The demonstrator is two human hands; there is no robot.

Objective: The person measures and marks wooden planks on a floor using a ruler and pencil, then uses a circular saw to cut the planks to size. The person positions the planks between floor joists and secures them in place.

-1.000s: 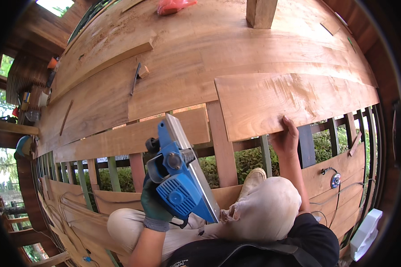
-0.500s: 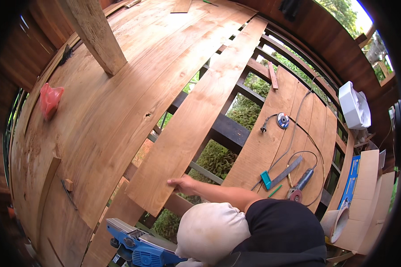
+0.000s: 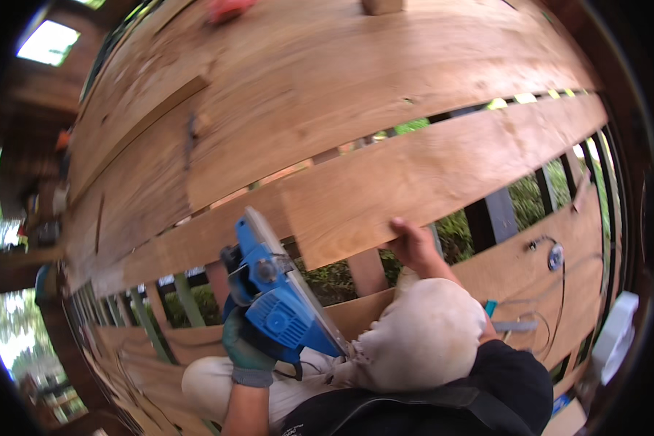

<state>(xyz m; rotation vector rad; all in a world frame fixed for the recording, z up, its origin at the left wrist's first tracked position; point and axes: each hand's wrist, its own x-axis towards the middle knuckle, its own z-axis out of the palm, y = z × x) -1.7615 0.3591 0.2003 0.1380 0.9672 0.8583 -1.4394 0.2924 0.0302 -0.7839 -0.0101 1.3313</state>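
Since a second earlier, the centre-right board had come away from the floorboards, leaving a gap; right grip pinched its edge, left grip clasped the blue planer.

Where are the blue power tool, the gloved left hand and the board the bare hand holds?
Blue power tool (image 3: 280, 307), head view: vented housing.
Gloved left hand (image 3: 243, 343), head view: green glove fabric.
Board (image 3: 443, 178), head view: upper face, mid-length.
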